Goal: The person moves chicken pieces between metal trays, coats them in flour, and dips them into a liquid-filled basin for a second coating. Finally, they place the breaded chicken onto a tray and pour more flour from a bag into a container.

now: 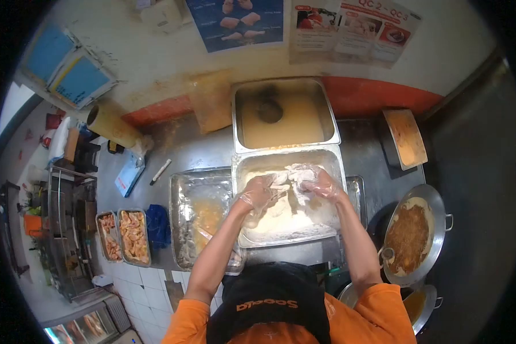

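Note:
A metal tray of white flour (281,221) lies in front of me. Over it, my left hand (259,194) in a clear plastic glove is closed on a flour-coated piece. My right hand (325,186), also gloved, grips another floured piece (302,174) at the tray's right side. The two pieces are close together; their exact shapes are hard to make out. Directly behind stands a deep metal pan of yellowish liquid (292,123) with a dark round object (270,110) in it. To the left is a metal tray with wet crumbs (206,215).
Two trays of raw meat pieces (133,235) and a blue cloth (159,226) sit at the left. A marker (161,171) lies behind them. On the right are a large pan of brown frying food (409,238), a ladle (388,253) and a metal container (405,139).

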Demonstrator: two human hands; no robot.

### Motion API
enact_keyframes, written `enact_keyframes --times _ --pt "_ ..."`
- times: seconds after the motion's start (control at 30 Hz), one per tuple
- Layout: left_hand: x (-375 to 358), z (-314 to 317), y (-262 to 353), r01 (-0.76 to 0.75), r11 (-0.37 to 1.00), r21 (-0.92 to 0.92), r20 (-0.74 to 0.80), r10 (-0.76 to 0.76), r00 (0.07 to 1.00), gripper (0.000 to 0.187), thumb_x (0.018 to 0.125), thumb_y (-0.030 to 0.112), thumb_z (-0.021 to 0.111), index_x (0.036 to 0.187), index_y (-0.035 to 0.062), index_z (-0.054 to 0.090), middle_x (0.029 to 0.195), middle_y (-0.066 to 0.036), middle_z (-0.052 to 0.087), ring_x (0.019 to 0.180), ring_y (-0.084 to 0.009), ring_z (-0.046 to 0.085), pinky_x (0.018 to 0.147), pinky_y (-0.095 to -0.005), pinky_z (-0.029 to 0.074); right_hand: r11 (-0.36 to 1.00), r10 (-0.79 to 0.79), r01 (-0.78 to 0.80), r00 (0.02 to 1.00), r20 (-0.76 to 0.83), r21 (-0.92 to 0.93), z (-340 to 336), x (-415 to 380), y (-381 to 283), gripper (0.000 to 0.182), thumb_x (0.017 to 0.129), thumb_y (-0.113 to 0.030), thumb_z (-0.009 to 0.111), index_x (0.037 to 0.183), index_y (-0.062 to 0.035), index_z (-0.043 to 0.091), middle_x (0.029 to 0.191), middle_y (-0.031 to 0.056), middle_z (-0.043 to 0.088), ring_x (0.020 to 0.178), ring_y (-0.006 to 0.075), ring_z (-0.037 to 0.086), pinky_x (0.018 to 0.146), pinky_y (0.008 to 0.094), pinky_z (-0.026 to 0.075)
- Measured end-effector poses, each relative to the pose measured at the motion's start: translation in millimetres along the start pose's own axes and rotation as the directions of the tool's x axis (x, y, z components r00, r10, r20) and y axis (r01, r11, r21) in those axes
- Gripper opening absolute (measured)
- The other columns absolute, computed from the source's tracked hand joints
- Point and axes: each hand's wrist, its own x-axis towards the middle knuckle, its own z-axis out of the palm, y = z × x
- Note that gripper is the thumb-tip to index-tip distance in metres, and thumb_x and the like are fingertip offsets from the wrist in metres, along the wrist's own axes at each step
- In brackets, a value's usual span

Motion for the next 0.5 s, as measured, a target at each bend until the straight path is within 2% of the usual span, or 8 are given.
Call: enact_keyframes --times 0.03,0.13,0.2,0.23,0.27,0.37,0.4,0.5 --pt "1.0 1.3 -2.9 -0.060 0.990 -0.127 -0.029 0.056 0.998 0.044 0.084 0.021 0.081 0.125 0.0082 0.069 0.087 -0.009 0.074 0.075 -0.0113 0.067 0.067 -0.0299 0.056 0.971 0.147 -0.144 0.989 -0.005 0.189 2.4 -4.6 -5.0 0.050 0.086 -0.018 0.072 0.133 -0.0072 0.058 0.116 0.0107 0.068 0.109 0.0233 0.065 0.093 0.0392 0.054" --pt "-16.9 11.9 27.8 -0.192 0.958 -0.215 -0.179 0.155 0.972 0.047 0.083 0.022 0.083 0.124 0.0059 0.070 0.087 -0.007 0.075 0.074 -0.0088 0.066 0.066 -0.0299 0.055 0.817 0.270 -0.196 0.961 -0.060 0.542 16.7 0.5 29.8 0.049 0.091 -0.022 0.070 0.135 -0.0068 0.056 0.112 0.0096 0.067 0.104 0.0206 0.065 0.083 0.0395 0.058" --pt "-4.3 25.4 -4.1 -0.162 0.980 -0.112 -0.195 0.138 0.971 0.042 0.080 0.021 0.084 0.118 0.0043 0.073 0.086 -0.006 0.075 0.074 -0.0086 0.064 0.067 -0.0298 0.054 0.745 0.355 -0.295 0.935 0.018 0.598 25.6 -1.2 18.9 0.047 0.091 -0.024 0.070 0.133 -0.0057 0.057 0.113 0.0095 0.067 0.103 0.0208 0.065 0.082 0.0393 0.058" --pt "2.2 31.1 -13.9 -0.146 0.987 -0.062 -0.201 0.131 0.971 0.040 0.079 0.021 0.084 0.114 0.0034 0.075 0.086 -0.006 0.075 0.074 -0.0085 0.064 0.067 -0.0298 0.054 0.705 0.396 -0.342 0.917 0.056 0.621 33.2 -5.7 2.5 0.047 0.092 -0.025 0.071 0.132 -0.0052 0.057 0.113 0.0095 0.067 0.102 0.0210 0.064 0.082 0.0392 0.058" --pt "-9.1 28.6 22.5 0.017 0.993 0.119 -0.165 0.003 0.986 0.038 0.076 0.020 0.086 0.109 0.0024 0.077 0.089 -0.006 0.075 0.074 -0.0083 0.063 0.069 -0.0289 0.053 0.811 0.372 -0.309 0.928 -0.030 0.497 40.9 -15.4 -23.1 0.043 0.093 -0.027 0.071 0.128 -0.0042 0.062 0.116 0.0092 0.067 0.103 0.0216 0.064 0.085 0.0368 0.056" --pt "-16.4 28.0 36.4 -0.087 0.990 0.111 -0.076 0.096 0.992 0.036 0.075 0.017 0.087 0.107 0.0019 0.077 0.089 -0.005 0.075 0.076 -0.0094 0.064 0.071 -0.0287 0.053 0.835 0.290 -0.210 0.954 -0.081 0.508 42.8 -5.1 30.6 0.037 0.093 -0.025 0.070 0.123 -0.0029 0.066 0.117 0.0092 0.068 0.105 0.0203 0.064 0.085 0.0347 0.055" --pt "-14.6 24.7 33.9 -0.098 0.995 0.022 -0.040 0.099 0.994 0.037 0.076 0.013 0.085 0.110 0.0016 0.075 0.093 -0.005 0.075 0.081 -0.0102 0.065 0.075 -0.0282 0.054 0.918 0.243 -0.176 0.958 -0.152 0.356 39.6 -5.2 30.1 0.035 0.094 -0.023 0.068 0.122 -0.0012 0.067 0.117 0.0092 0.068 0.104 0.0174 0.065 0.081 0.0342 0.055" --pt "-7.7 8.9 21.3 -0.096 0.965 -0.244 0.054 0.112 0.992 0.044 0.078 0.000 0.079 0.120 0.0010 0.068 0.107 -0.005 0.074 0.097 -0.0124 0.069 0.088 -0.0268 0.056 0.902 0.299 -0.230 0.943 -0.145 0.365 29.8 -4.3 31.7 0.045 0.090 -0.022 0.075 0.127 0.0004 0.063 0.120 0.0120 0.068 0.103 0.0223 0.067 0.082 0.0342 0.057"
